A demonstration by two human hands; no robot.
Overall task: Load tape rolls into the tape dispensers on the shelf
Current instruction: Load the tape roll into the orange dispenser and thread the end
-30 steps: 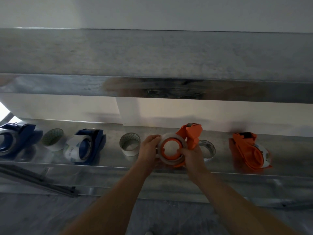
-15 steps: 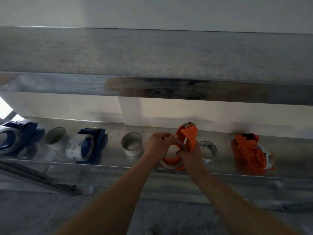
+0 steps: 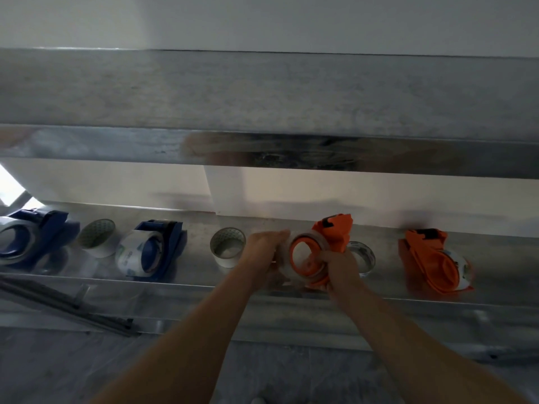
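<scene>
Left hand is curled round the tape roll, set on the orange dispenser, which is gripped by the right hand over the shelf's near edge.

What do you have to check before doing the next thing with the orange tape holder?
1. Right hand grips the orange dispenser: ok.
2. Left hand holds the tape roll: ok.
3. Tape roll sits round the orange hub: ok.
4. Roll pushed all the way onto the hub: cannot tell.
5. Tape end pulled up to the cutter: cannot tell.
6. Room behind the right hand: not ok, a loose roll lies right there on the shelf.
</scene>
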